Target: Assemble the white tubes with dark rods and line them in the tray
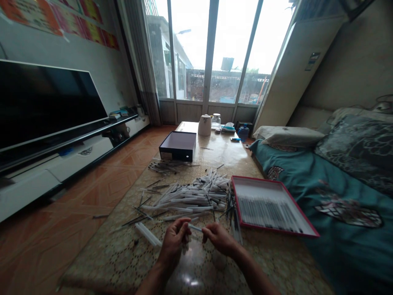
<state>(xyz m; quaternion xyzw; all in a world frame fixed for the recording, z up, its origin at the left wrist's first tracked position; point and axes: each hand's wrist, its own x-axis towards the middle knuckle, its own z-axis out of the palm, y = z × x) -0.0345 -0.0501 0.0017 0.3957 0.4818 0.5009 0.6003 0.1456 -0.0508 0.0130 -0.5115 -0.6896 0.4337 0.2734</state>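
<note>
My left hand [175, 239] and my right hand [220, 238] are close together over the near part of the table. Between them stretches a thin whitish pen tube [195, 228], pinched by the fingers of both hands. Just beyond lies a heap of white pen barrels [187, 196], with thin dark sticks like pen refills [143, 213] scattered around it. A few white tubes lie side by side [148, 234] left of my left hand. To the right, a red-rimmed box lid [278, 232] holds a row of pens with dark cores [270, 211].
Farther along the patterned table [123, 254] stand an open dark box [177, 155], a pale kettle [204, 125], a glass jar [216, 121] and a tissue pack [228, 127]. A teal-covered sofa [294, 164] runs along the right. A television [49, 102] is on the left.
</note>
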